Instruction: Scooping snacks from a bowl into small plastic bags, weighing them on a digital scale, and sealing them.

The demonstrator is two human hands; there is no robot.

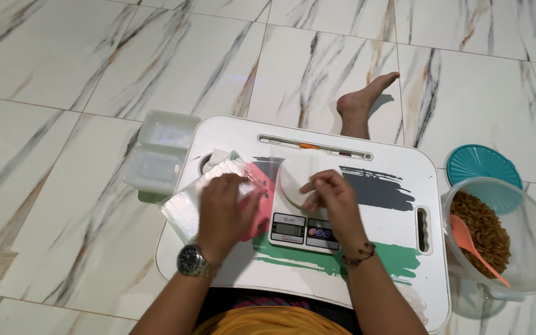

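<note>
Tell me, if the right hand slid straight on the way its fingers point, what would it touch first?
Probably the stack of clear plastic bags under the left hand; the right hand, on the white scale, points leftward. Depth is unclear.

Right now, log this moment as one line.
left hand: on clear bag stack | right hand: at scale platform | pasta tub: open, right

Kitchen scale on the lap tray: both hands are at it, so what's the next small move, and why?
Probably lift the right hand clear of the kitchen scale. Its fingers rest on the white platform, which would likely skew any reading. The left hand lies on the stack of clear bags beside it, and the tub of brown pasta with its orange scoop sits to the right.
</note>
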